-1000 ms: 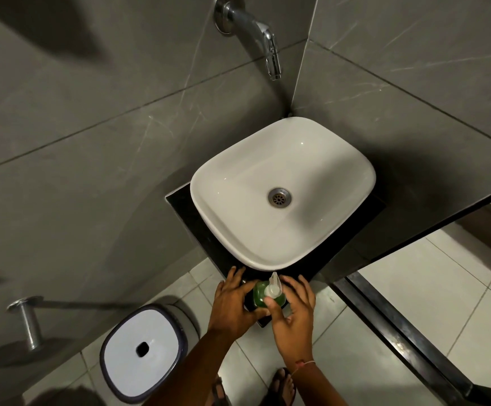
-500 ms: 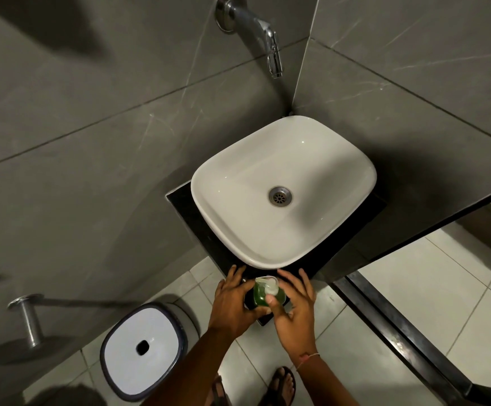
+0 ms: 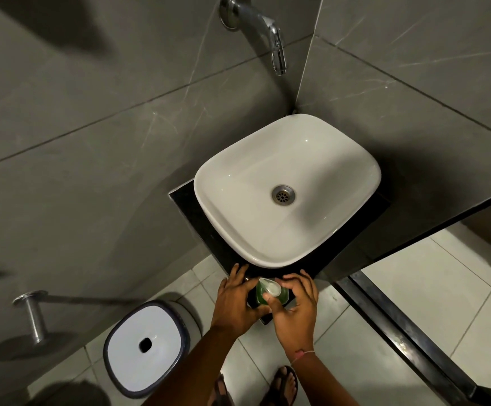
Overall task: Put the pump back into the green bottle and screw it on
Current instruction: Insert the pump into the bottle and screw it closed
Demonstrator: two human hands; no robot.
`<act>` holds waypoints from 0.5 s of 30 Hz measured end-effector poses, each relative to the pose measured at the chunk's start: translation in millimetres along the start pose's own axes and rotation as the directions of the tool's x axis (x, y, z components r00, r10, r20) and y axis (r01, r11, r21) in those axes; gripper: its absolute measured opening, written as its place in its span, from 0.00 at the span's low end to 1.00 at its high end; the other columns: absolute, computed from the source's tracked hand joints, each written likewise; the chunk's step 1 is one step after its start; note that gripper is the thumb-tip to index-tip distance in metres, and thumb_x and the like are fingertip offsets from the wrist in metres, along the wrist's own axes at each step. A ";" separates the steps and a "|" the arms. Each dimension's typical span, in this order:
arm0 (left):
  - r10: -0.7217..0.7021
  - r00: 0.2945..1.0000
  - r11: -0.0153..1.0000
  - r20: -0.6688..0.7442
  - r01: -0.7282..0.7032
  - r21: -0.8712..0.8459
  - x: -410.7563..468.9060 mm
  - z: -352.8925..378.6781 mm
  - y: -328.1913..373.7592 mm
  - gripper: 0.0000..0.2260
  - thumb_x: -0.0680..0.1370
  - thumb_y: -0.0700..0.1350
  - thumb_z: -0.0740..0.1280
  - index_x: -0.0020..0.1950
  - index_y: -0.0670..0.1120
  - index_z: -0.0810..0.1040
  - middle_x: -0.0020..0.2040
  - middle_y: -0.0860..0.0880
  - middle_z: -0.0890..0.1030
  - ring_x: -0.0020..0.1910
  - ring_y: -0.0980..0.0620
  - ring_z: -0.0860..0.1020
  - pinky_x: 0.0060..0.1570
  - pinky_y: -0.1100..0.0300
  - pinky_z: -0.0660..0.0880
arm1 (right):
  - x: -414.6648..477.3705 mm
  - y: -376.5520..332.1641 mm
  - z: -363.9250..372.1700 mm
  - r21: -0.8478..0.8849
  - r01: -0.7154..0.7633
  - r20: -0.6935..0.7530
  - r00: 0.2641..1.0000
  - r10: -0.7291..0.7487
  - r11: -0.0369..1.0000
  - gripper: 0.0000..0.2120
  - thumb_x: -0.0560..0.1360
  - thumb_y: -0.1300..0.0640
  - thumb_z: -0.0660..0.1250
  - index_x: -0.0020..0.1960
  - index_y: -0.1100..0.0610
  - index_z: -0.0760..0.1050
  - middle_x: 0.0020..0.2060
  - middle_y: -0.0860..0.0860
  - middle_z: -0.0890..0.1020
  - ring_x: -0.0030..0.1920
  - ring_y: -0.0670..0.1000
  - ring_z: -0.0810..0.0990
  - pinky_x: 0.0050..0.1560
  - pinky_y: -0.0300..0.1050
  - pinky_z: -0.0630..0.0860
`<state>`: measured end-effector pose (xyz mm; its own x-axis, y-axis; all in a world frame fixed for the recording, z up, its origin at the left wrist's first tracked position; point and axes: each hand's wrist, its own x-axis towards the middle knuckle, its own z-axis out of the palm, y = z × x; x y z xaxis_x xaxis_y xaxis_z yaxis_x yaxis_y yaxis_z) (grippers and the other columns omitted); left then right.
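Walls: grey stone-look tiles (image 3: 91, 171), two faces meeting in a corner behind the basin.
Floor: pale sq. tiles (image 3: 414, 303), lower part of view; dark threshold strip (image 3: 414, 332) runs diag. at right.
Basin: white, rounded-sq. (image 3: 238, 200), sits on a black counter (image 3: 191, 212); metal drain (image 3: 283, 194) approx. centre.
Bin: white lid w/ dark rim (image 3: 147, 347), on floor, lower left, well apart from counter; small dark hole in lid centre.
Tap: chrome spout (image 3: 267, 27) on wall above basin, nozzle pointing down.
Rail stub: chrome wall fitting (image 3: 33, 315), far left.
Feet: sandals (image 3: 282, 388) on floor, bottom centre, partly hidden by forearms.
L hand: (image 3: 235, 300) wrapped round left side of green bottle, fingers curled onto it, thumb toward near side; gripping the body.
R hand: (image 3: 297, 306) on right side, thumb + fingertips closed on pump; thin bracelet (image 3: 302, 354) at wrist.
Green bottle: (image 3: 263, 294) upright on near corner of counter, just in front of basin rim, between both hands; mostly covered.
Pump: whitish head (image 3: 270, 287) sits on top of bottle; whether threads are fully seated — cannot tell, collar hidden by fingers.
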<state>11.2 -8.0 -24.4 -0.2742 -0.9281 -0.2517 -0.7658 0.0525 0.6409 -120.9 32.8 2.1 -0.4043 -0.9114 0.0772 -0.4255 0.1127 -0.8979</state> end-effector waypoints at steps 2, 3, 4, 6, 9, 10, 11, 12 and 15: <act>-0.001 1.000 1.000 0.002 0.001 0.012 0.5 0.7 -0.7 0.30 0.68 0.57 0.73 0.68 0.54 0.72 0.79 0.49 0.58 0.79 0.47 0.49 0.76 0.42 0.56 | -1.1 1.6 2.3 0.018 -0.019 0.004 1.000 0.019 1.000 0.25 0.63 0.65 0.77 0.45 0.37 0.74 0.52 0.40 0.76 0.66 0.48 0.70 0.66 0.34 0.65; -0.004 1.000 1.000 0.004 0.003 0.013 0.9 1.1 -0.9 0.30 0.69 0.57 0.73 0.69 0.54 0.71 0.79 0.49 0.58 0.79 0.48 0.49 0.76 0.42 0.56 | -1.5 1.5 2.3 0.026 -0.023 0.010 1.000 0.022 0.999 0.25 0.64 0.65 0.77 0.46 0.37 0.74 0.52 0.41 0.76 0.66 0.49 0.69 0.65 0.31 0.63; -0.006 1.000 1.000 0.006 0.005 0.013 0.9 1.0 -0.7 0.30 0.69 0.57 0.73 0.69 0.54 0.71 0.79 0.49 0.58 0.79 0.48 0.49 0.76 0.43 0.55 | -1.7 1.5 1.6 0.030 -0.025 0.016 1.000 0.025 0.999 0.25 0.64 0.65 0.77 0.46 0.37 0.74 0.53 0.42 0.76 0.67 0.49 0.69 0.66 0.30 0.62; -0.005 1.000 1.000 0.008 0.005 0.012 0.6 0.5 -0.2 0.30 0.69 0.57 0.73 0.69 0.55 0.71 0.79 0.49 0.58 0.79 0.47 0.49 0.76 0.43 0.55 | -1.0 1.5 0.5 0.028 -0.040 0.030 0.999 0.040 0.999 0.24 0.64 0.65 0.77 0.46 0.38 0.75 0.54 0.44 0.77 0.68 0.49 0.68 0.68 0.39 0.65; -0.001 1.000 1.000 0.007 0.001 0.005 0.2 -0.5 0.3 0.30 0.69 0.58 0.73 0.69 0.56 0.71 0.79 0.49 0.58 0.79 0.47 0.49 0.76 0.42 0.55 | 1.9 -0.5 -2.8 0.023 -0.073 0.053 0.996 0.071 0.997 0.25 0.64 0.64 0.78 0.45 0.37 0.75 0.55 0.40 0.76 0.70 0.50 0.66 0.69 0.54 0.68; 0.000 1.000 1.000 0.005 0.000 0.001 -0.2 -1.0 0.9 0.29 0.69 0.58 0.73 0.69 0.57 0.71 0.79 0.49 0.58 0.79 0.47 0.49 0.76 0.42 0.55 | 2.5 -0.5 -4.4 0.001 -0.069 0.071 0.995 0.068 0.998 0.26 0.64 0.64 0.77 0.46 0.35 0.75 0.56 0.38 0.75 0.70 0.50 0.66 0.69 0.58 0.68; 0.002 1.000 1.000 0.001 -0.002 -0.004 -0.4 -1.2 1.2 0.29 0.69 0.57 0.73 0.68 0.57 0.71 0.79 0.49 0.58 0.79 0.47 0.50 0.76 0.42 0.55 | 2.4 -0.1 -6.3 -0.029 -0.052 0.094 0.994 0.054 0.998 0.26 0.64 0.61 0.77 0.48 0.32 0.74 0.57 0.35 0.73 0.70 0.49 0.65 0.70 0.61 0.66; 0.005 1.000 1.000 -0.006 -0.005 -0.012 -0.6 -1.1 1.3 0.28 0.69 0.57 0.73 0.68 0.57 0.71 0.79 0.49 0.59 0.79 0.47 0.50 0.76 0.42 0.55 | 1.3 0.1 -8.7 -0.060 -0.028 0.118 0.992 0.035 0.998 0.25 0.65 0.56 0.77 0.50 0.30 0.73 0.58 0.33 0.71 0.71 0.47 0.63 0.70 0.63 0.64; 0.012 1.000 1.000 -0.021 -0.013 -0.023 -2.1 -1.3 2.1 0.27 0.70 0.54 0.72 0.68 0.57 0.72 0.78 0.48 0.59 0.79 0.47 0.50 0.76 0.42 0.55 | -0.7 0.3 -12.1 -0.110 0.016 0.140 0.990 -0.001 0.994 0.22 0.65 0.43 0.73 0.56 0.28 0.72 0.60 0.31 0.70 0.72 0.39 0.59 0.72 0.66 0.60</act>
<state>10.9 -6.4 -21.6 -0.2711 -0.9351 -0.2283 -0.7487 0.0558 0.6606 -130.5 38.3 7.1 -0.2868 -0.9579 0.0163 -0.5185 0.1408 -0.8434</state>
